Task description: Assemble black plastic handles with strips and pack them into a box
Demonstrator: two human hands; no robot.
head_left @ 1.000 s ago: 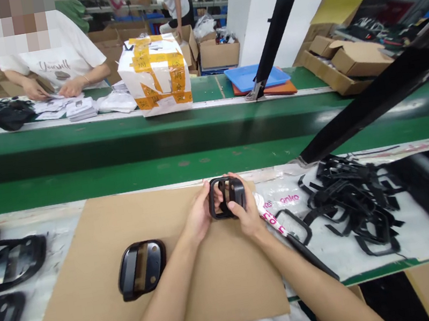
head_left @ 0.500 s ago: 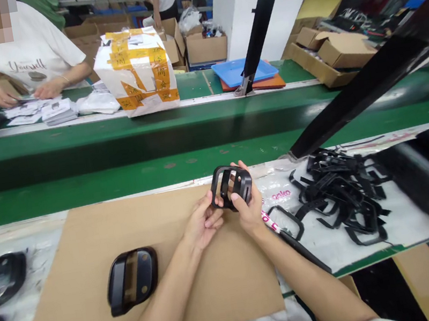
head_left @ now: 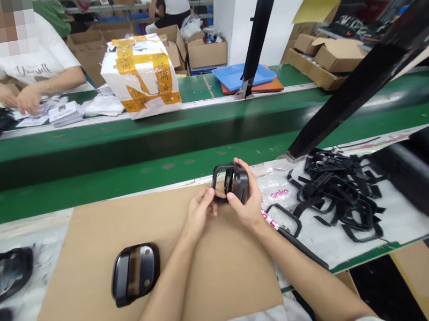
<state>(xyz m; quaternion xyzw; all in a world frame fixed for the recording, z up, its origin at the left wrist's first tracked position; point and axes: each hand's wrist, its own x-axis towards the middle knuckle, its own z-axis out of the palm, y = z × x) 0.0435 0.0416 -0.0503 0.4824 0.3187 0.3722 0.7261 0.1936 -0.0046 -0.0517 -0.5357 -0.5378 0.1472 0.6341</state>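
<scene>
Above the far edge of the cardboard sheet (head_left: 232, 271), both hands hold up a black plastic housing with openings (head_left: 241, 184) and a thin black frame (head_left: 216, 173) at its left side. My right hand (head_left: 249, 206) wraps round the housing, thumb in front and fingers behind. The fingertips of my left hand (head_left: 202, 206) pinch the lower left of the frame. Whether the frame is seated in the housing or only held against it, I cannot tell. A similar black housing (head_left: 129, 277) lies on the cardboard to the left of my forearms.
Several loose black frames (head_left: 341, 189) lie heaped on the right, beside a black rod-like tool (head_left: 302, 248). More black housings (head_left: 2, 275) lie at far left. A slanted black post (head_left: 335, 98) rises at right. Across the green conveyor (head_left: 80, 187), a person (head_left: 34, 80) handles papers.
The held housing has turned, so more of its solid outer face shows. My left fingers have shifted slightly along the frame. The view has tilted a little.
</scene>
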